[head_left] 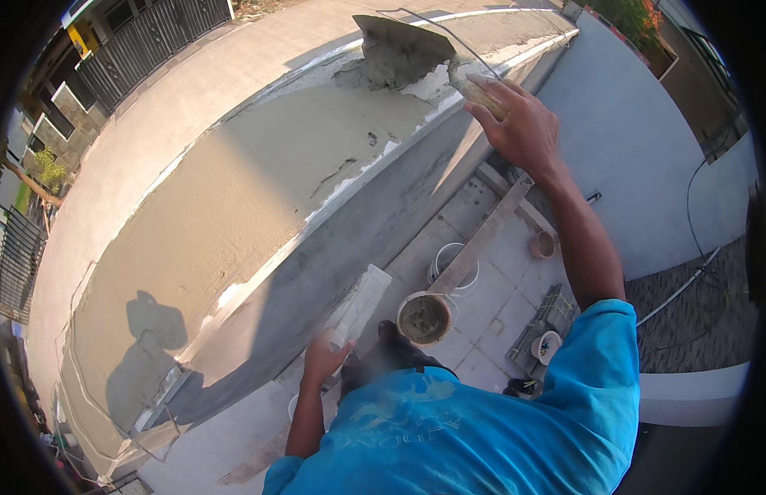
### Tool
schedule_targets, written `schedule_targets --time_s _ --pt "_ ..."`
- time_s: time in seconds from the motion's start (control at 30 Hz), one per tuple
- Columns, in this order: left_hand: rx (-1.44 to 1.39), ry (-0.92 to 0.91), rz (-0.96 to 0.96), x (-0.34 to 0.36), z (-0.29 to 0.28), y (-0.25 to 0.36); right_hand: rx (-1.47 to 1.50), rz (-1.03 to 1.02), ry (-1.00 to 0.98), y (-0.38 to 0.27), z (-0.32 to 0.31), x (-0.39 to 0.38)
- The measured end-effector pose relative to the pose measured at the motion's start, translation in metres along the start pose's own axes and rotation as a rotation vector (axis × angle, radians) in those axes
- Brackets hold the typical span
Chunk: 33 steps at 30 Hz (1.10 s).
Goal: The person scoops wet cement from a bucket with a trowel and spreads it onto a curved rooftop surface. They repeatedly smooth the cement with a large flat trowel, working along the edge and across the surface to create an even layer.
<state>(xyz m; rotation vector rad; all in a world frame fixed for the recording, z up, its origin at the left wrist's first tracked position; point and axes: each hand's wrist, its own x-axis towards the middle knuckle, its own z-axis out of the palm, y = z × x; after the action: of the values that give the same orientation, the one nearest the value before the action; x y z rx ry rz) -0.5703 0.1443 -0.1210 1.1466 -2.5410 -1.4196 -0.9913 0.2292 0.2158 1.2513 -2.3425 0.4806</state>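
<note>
My right hand (519,124) is closed round the handle of a mortar-coated trowel (403,45). Its broad blade sits at the far end of the wall top, over a lump of wet grey mortar (362,78). Smooth mortar (234,177) covers the long curved wall top from there toward the near left. Low beside the wall, my left hand (321,359) grips the lower end of a long whitish board (360,304), thumb on one side and fingers on the other. The board slants up and away from that hand; its underside is hidden.
Below me stand a bucket of mortar (424,318) and a white bucket (465,257), with a wooden plank (482,235) across the latter. A small brown pot (543,244) and a small pail (546,346) are to the right. Thin wire (449,37) bends over the wall's far end.
</note>
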Motion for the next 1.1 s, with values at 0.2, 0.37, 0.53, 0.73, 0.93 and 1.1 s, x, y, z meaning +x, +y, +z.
schedule_targets --time_s 0.2,0.37,0.53,0.73,0.93,1.1 --pt "0.015 0.05 0.049 -0.003 0.007 0.002 0.129 0.065 0.09 0.007 -0.015 0.01" --pt "-0.056 0.025 -0.008 -0.009 0.009 0.005 0.341 0.124 -0.033 0.033 -0.005 0.035" --pt "-0.066 0.04 -0.021 -0.008 0.011 0.017 0.966 0.282 -0.061 0.03 0.041 0.074" --pt "-0.067 0.114 -0.042 -0.013 0.01 0.031 0.983 0.232 0.113 0.049 0.057 0.114" --pt "-0.054 0.149 -0.063 -0.018 0.019 0.026 0.882 0.153 0.294 0.139 0.06 0.15" --pt "-0.013 0.134 -0.089 -0.014 0.021 0.034 0.681 0.269 0.45 0.184 0.082 0.162"
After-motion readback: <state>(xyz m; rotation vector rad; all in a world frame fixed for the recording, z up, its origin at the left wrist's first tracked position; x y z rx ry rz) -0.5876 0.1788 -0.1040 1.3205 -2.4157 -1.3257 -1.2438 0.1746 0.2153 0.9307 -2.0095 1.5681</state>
